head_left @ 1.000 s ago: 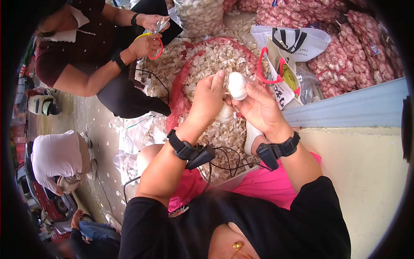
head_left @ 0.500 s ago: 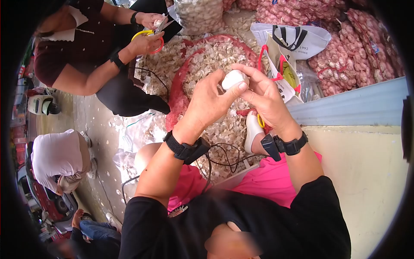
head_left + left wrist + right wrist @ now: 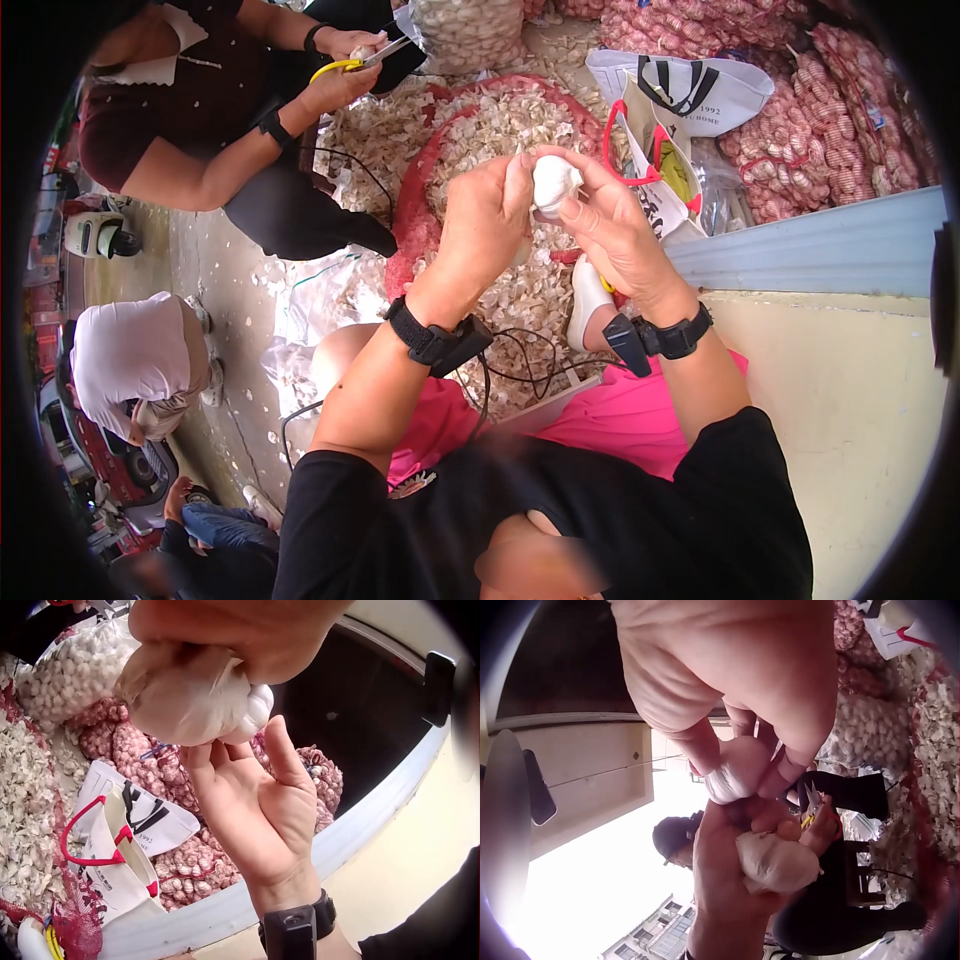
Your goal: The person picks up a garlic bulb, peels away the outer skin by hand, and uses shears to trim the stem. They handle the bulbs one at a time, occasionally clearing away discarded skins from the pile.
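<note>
My right hand (image 3: 622,235) pinches a white garlic bulb (image 3: 555,185) between thumb and fingers, over the heap of skins. The left hand (image 3: 485,222) faces it, with its thumb up against that bulb. A second, papery garlic bulb (image 3: 778,862) is held in the left hand's curled fingers, below the first one in the right wrist view. Close to the left wrist camera, this second garlic bulb (image 3: 187,697) looks large and covers part of the other. In the head view the left hand hides most of it.
Loose garlic skins (image 3: 515,330) heap in front of me around a red mesh sack (image 3: 410,225). A white tote bag (image 3: 700,95) and mesh sacks of garlic (image 3: 790,150) stand at the right. Another person (image 3: 215,150) works with scissors (image 3: 365,62) at the left.
Half a second ago the right hand's bulb lay tipped between both hands; now it stands more upright, its pale side showing. The right hand has turned around it. The other person's scissors have swung.
</note>
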A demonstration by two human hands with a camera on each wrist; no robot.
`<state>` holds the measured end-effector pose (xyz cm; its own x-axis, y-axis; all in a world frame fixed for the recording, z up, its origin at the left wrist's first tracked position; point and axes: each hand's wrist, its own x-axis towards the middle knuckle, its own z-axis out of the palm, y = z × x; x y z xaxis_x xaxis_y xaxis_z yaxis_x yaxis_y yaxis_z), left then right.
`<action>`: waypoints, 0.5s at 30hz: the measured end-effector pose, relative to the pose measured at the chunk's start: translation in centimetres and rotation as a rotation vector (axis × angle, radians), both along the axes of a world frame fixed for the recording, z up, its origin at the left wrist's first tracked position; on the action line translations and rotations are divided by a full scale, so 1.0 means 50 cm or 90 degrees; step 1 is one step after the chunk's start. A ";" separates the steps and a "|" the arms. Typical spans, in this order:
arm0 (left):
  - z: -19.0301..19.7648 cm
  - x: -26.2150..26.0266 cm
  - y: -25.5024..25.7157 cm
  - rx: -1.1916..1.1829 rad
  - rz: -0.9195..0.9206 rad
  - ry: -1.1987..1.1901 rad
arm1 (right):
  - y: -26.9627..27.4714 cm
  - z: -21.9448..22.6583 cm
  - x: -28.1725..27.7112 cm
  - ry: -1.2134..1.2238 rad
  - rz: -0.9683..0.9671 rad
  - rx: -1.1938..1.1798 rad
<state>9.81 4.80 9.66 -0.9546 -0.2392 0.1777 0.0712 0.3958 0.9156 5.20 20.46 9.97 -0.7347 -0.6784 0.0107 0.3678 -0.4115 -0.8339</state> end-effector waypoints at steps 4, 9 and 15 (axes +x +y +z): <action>0.012 0.003 0.017 -0.017 0.022 -0.069 | 0.003 -0.033 -0.005 -0.017 -0.033 0.039; -0.046 -0.008 0.013 0.194 -0.029 -0.180 | 0.005 -0.025 -0.012 -0.022 -0.027 -0.056; -0.070 -0.012 0.005 0.375 -0.009 -0.239 | 0.012 0.022 -0.005 -0.026 0.005 -0.094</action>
